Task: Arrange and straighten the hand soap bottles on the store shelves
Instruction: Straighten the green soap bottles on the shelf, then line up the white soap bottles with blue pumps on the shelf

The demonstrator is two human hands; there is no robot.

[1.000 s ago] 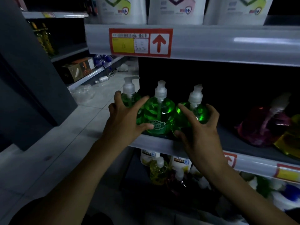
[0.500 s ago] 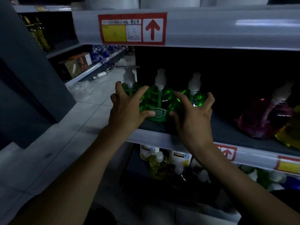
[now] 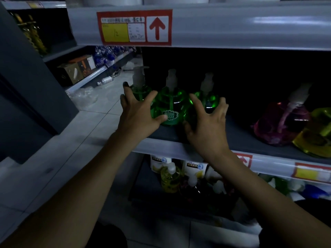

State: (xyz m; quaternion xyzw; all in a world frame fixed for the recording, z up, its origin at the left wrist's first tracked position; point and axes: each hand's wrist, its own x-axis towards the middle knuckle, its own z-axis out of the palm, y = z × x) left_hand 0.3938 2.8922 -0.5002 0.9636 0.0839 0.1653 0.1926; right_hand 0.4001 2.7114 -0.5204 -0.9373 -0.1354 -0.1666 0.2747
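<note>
Across the middle of the frame runs the grey shelf (image 3: pixel 247 140), which holds the stock. Your left hand (image 3: pixel 139 115), centre-left, is spread wide: fingers over the left green soap bottle (image 3: pixel 141 90), thumb on the front of the middle green soap bottle (image 3: pixel 170 104) beside its label. Your right hand (image 3: pixel 207 126) is spread too, fingers across the right green soap bottle (image 3: pixel 207 99), thumb low by the middle one. Neither hand looks clamped; reads as pressing, not lifting. All three green bottles stand upright, side by side, near the shelf's left end. At right, the pink soap bottle (image 3: pixel 281 122) and yellow soap bottle (image 3: pixel 318 135) look tilted, though that edge is blurred.

Step in hand, my read: squaring the green trio into a tight row. Next you'd probably line them up with the front edge, labels forward, then shift right to the pink and yellow ones. Go light, since round bottles could slide or knock each other.
</note>
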